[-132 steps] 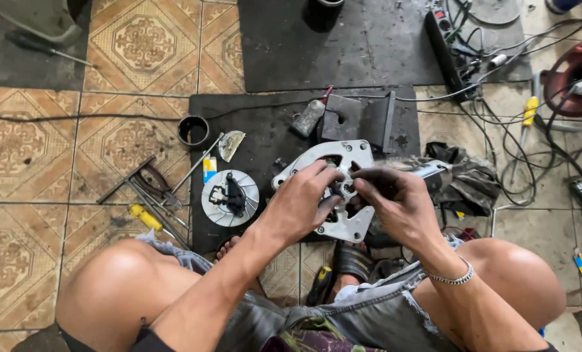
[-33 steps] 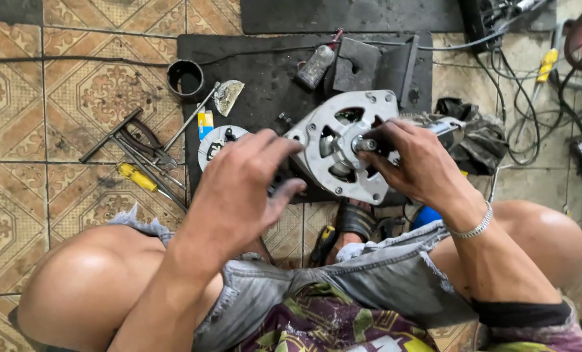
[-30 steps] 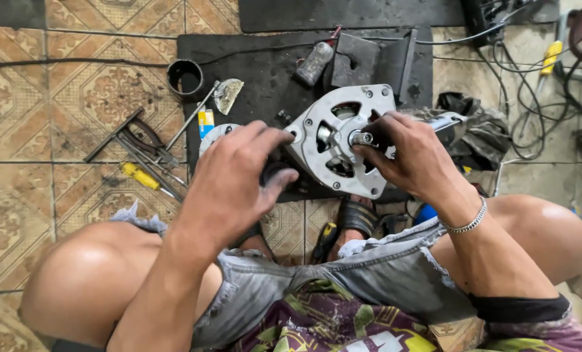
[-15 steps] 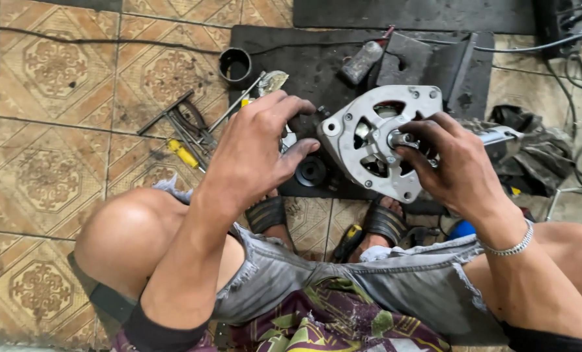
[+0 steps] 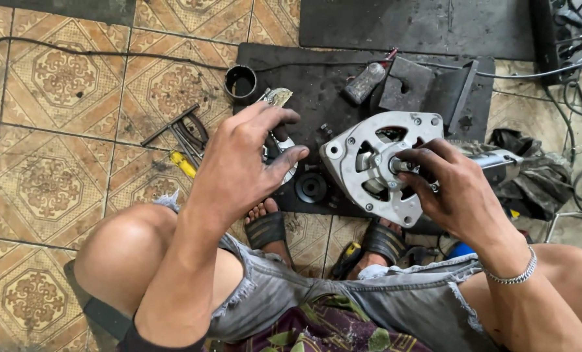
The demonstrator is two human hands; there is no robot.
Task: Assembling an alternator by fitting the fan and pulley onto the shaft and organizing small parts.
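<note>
Floor: patterned tan tiles [image 5: 50, 189], worn and dirty, with a black cable running across the top.
Mat: a dark rubber mat [image 5: 317, 85] lies on the tiles and carries most of the parts.
Around it: a small black cup [image 5: 240, 82] at the mat's left corner, pliers [image 5: 185, 133] and a yellow-handled screwdriver [image 5: 182, 164] on the tiles, a tangle of wires at the right.
Person: sits low with knees spread and sandalled feet at the mat's near edge.
Metal housing: the round silver housing [image 5: 369, 166] stands tilted on the mat, face up toward us.
Right hand: the right hand [image 5: 460, 195] lies over the housing's right side, fingertips pinched on the hub at its centre.
Left hand: the left hand [image 5: 242, 163] hovers left of the housing, fingers loosely spread, gripping nothing; a black pulley [image 5: 311, 187] lies just under its thumb.
Since half a second ago: the left hand has come off the housing and moved left.
</note>
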